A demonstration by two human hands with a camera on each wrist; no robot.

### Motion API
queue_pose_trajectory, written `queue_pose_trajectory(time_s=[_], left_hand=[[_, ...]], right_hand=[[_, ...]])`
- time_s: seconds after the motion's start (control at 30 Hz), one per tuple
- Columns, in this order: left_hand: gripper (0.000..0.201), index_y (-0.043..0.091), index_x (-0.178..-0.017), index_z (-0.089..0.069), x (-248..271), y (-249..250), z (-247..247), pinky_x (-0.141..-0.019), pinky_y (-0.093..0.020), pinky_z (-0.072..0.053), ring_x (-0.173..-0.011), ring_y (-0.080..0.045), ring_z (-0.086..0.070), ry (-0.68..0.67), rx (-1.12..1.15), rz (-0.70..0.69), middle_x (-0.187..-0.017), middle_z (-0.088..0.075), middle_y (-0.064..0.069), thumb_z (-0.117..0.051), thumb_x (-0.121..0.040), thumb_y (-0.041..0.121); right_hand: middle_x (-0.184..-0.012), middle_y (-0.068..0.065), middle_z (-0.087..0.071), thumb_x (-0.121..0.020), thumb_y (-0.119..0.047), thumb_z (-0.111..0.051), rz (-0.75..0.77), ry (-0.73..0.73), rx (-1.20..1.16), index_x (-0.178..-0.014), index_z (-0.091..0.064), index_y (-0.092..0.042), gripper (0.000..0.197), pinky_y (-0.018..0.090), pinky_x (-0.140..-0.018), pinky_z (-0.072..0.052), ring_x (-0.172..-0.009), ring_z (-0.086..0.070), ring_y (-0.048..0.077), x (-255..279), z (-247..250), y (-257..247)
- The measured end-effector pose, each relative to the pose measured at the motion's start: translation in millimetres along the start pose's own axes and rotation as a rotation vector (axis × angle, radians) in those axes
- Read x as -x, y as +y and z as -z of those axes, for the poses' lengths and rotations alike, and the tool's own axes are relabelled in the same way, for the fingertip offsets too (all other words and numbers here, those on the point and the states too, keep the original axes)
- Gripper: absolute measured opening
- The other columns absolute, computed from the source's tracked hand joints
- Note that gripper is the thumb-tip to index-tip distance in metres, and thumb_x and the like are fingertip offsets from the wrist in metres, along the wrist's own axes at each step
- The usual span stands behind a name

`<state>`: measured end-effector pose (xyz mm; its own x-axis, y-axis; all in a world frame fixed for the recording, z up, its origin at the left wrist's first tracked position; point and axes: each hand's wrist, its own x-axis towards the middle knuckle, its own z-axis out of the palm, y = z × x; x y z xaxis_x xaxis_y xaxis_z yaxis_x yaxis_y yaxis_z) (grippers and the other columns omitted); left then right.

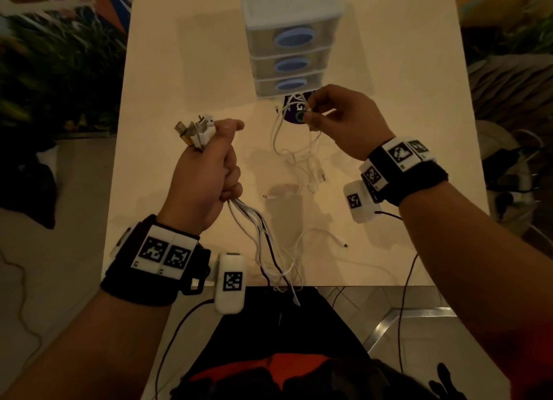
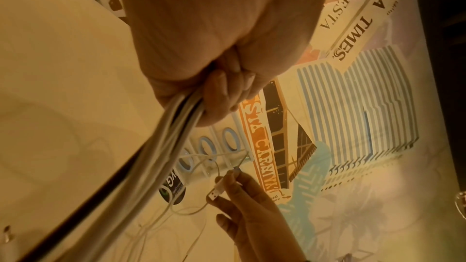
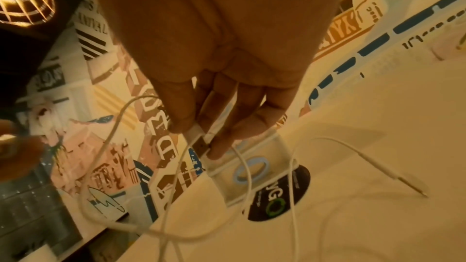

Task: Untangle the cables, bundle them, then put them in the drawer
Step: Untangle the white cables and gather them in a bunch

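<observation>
The left hand [image 1: 206, 172] is clenched around a bunch of cables [image 1: 257, 229], mostly white with one dark strand; their plug ends [image 1: 197, 131] stick up above the fist and the loose lengths trail below it toward the near edge of the white table [image 1: 155, 106]. Out beyond and to the right of it, the right hand [image 1: 344, 118] pinches the USB plug [image 3: 199, 138] of one white cable [image 1: 279, 136] between thumb and fingertips, the cord looping down to a slack heap on the table beneath that hand. Just past the right hand stands a small clear drawer unit [image 1: 291, 40] with three blue-handled drawers, seemingly all closed; a dark round sticker [image 3: 279, 192] lies at its foot
</observation>
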<state>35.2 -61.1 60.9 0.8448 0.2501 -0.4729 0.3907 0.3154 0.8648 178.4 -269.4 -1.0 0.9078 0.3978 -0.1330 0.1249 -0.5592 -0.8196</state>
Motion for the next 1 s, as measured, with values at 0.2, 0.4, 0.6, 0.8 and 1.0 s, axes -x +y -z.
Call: queue_pose_trajectory(time_s=[0.2,0.4,0.6,0.8,1.0], left_hand=[[0.034,0.013,-0.119,-0.068,-5,4,-25,-0.046,-0.025,-0.022,-0.045,-0.010,-0.018,-0.108,-0.156,0.000,-0.055,-0.024,0.005,-0.051,-0.105,0.040],[0.034,0.012,-0.085,-0.058,1,6,-34,-0.045,-0.022,-0.023,-0.042,-0.011,-0.017,-0.167,-0.164,-0.052,-0.052,-0.023,0.003,-0.051,-0.105,0.038],[0.023,0.013,-0.111,-0.068,0,6,-23,-0.044,-0.022,-0.022,-0.046,-0.012,-0.016,-0.139,-0.125,-0.070,-0.057,-0.022,0.000,-0.054,-0.105,0.029],[0.021,0.014,-0.119,-0.063,-1,5,-20,-0.044,-0.021,-0.023,-0.043,-0.010,-0.017,-0.049,-0.078,-0.169,-0.067,-0.017,-0.008,-0.064,-0.098,0.016],[0.034,0.010,-0.116,-0.062,8,23,-32,-0.046,-0.028,-0.015,-0.044,-0.010,-0.015,-0.200,-0.037,-0.191,-0.053,-0.031,0.011,-0.066,-0.094,0.035]], right_hand=[[-0.094,-0.012,-0.071,-0.093,-0.041,-0.069,0.235,-0.052,0.009,-0.105,-0.068,-0.026,0.020,0.017,-0.077,-0.050,-0.084,-0.067,0.003,19,22,-47],[-0.090,-0.014,-0.071,-0.094,-0.040,-0.069,0.305,0.002,-0.020,-0.105,-0.071,-0.024,0.019,0.029,-0.078,-0.057,-0.082,-0.069,0.011,16,40,-69],[-0.093,-0.010,-0.071,-0.095,-0.029,-0.070,0.334,0.044,-0.125,-0.106,-0.070,-0.011,0.020,0.034,-0.078,-0.060,-0.081,-0.070,0.009,18,55,-67],[-0.098,-0.006,-0.069,-0.099,-0.030,-0.065,0.440,0.043,-0.083,-0.108,-0.068,-0.013,0.020,0.024,-0.078,-0.055,-0.080,-0.064,0.000,14,73,-82],[-0.098,-0.019,-0.068,-0.095,-0.037,-0.069,0.447,-0.115,0.055,-0.109,-0.074,-0.017,0.025,0.010,-0.079,-0.047,-0.086,-0.065,-0.007,11,64,-99]])
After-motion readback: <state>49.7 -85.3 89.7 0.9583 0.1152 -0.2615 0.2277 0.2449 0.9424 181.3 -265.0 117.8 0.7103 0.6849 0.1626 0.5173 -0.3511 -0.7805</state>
